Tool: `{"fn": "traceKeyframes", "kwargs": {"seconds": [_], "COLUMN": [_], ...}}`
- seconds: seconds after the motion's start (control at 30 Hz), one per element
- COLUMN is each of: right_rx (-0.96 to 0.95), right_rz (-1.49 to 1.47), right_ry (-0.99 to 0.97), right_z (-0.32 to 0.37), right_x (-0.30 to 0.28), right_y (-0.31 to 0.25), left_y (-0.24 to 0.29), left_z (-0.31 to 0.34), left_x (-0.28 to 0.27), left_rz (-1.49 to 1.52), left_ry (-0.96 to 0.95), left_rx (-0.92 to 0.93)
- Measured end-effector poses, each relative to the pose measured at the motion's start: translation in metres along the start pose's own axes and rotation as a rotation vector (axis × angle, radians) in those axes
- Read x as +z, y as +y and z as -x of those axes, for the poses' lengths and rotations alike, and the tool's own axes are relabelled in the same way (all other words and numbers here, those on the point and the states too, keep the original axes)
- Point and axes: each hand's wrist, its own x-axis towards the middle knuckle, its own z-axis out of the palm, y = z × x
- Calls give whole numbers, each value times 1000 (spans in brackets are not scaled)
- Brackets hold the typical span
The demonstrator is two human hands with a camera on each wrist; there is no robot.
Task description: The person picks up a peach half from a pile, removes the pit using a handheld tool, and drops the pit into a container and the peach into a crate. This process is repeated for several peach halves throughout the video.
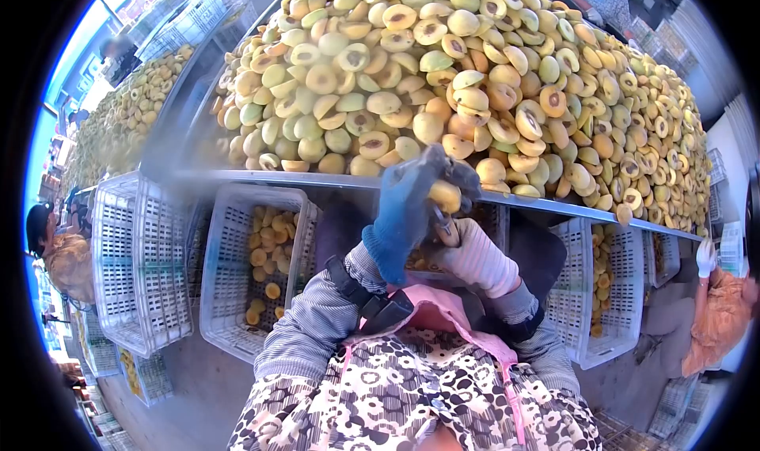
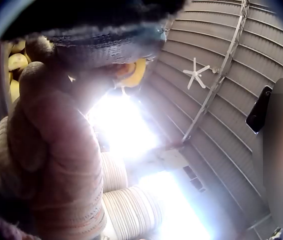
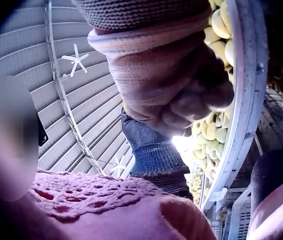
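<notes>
In the head view my left hand (image 1: 401, 207), in a blue glove with dark fingers, holds a yellow apricot (image 1: 445, 196) over the front edge of the heap. My right hand (image 1: 477, 254), in a pale pink-striped glove, is right beside it and grips a small metal tool (image 1: 446, 229) whose end points up at the fruit. Most of that tool is hidden by the fingers. The left wrist view shows the cut apricot (image 2: 137, 74) below the blurred left glove. Curled fingers of the right hand (image 3: 181, 100) fill the middle of the right wrist view, near the blue glove.
A large heap of halved apricots (image 1: 475, 95) lies on a table with a metal rim (image 1: 554, 203). White plastic crates stand below, one at left (image 1: 229, 293) and one at right (image 1: 625, 293), both with apricots inside. Other people work at left (image 1: 67, 261), right (image 1: 720, 316) and across the table.
</notes>
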Motion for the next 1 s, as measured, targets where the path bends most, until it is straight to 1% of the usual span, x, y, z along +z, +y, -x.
{"fn": "traceKeyframes", "kwargs": {"seconds": [0.03, 0.07, 0.1, 0.13, 0.17, 0.2, 0.23, 0.3, 0.33, 0.37, 0.4, 0.43, 0.47, 0.5, 0.53, 0.57, 0.6, 0.63, 0.7, 0.77, 0.83, 0.87, 0.9, 0.93, 0.97, 1.0], "right_rx": [74, 110, 106, 262, 421, 229, 219, 152, 148, 221, 281, 279, 232, 185, 158, 157, 158, 159, 179, 214, 204, 174, 145, 48, 51, -98], "right_rz": [-79, -282, -280, -243, -205, -136, -133, 114, 111, 584, 1060, 1063, 981, 900, 912, 900, 861, 822, 861, 847, 834, 752, 666, 678, 613, 575], "right_ry": [-110, -126, -129, -185, -243, -310, -317, -70, -71, 33, 147, 148, 153, 161, 170, 173, 168, 162, 133, 163, 168, 234, 297, 377, 353, 378], "right_z": [0, 7, 8, 8, 9, 5, 9, 15, 12, 8, 2, -1, -5, -8, -10, -11, -11, -10, -7, -2, 1, 0, 0, 0, -5, -9], "right_x": [0, 4, 3, 1, -2, -4, -10, -22, -28, -35, -40, -40, -40, -39, -35, -32, -29, -28, -29, -29, -34, -36, -36, -33, -36, -35], "right_y": [1, -17, -27, -34, -36, 14, 22, 35, 50, 70, 82, 86, 88, 90, 94, 96, 96, 97, 102, 95, 84, 81, 75, 46, 39, 24], "left_y": [-2, -8, -14, -29, -23, -13, -2, 21, 27, 26, 25, 26, 27, 29, 24, 17, 12, 9, 1, 0, -1, 10, 11, 11, 12, 20], "left_z": [0, -1, -2, -5, -1, 5, 9, 23, 28, 32, 21, 3, -17, -43, -68, -94, -114, -129, -151, -159, -160, -145, -136, -127, -116, -98], "left_x": [0, -1, -5, -22, -28, -37, -51, -122, -158, -179, -182, -183, -181, -156, -146, -137, -131, -132, -135, -144, -160, -139, -132, -128, -121, -99], "left_rz": [1, 213, 422, 357, 356, 231, 104, -482, -1152, -1820, -1818, -1773, -1715, -1687, -1821, -1924, -2084, -2077, -2357, -2351, -1818, -1564, -1569, -989, -406, -146], "left_ry": [3, -126, -259, -210, -206, 11, 226, 410, 537, 639, 645, 547, 447, 332, 243, 171, 91, 89, -194, -186, 9, 121, 120, 133, 139, 162], "left_rx": [5, -82, -170, -153, -149, -92, -28, -93, 55, 214, 217, 410, 598, 684, 710, 658, 718, 725, 432, 455, 630, 706, 699, 440, 183, 63]}}
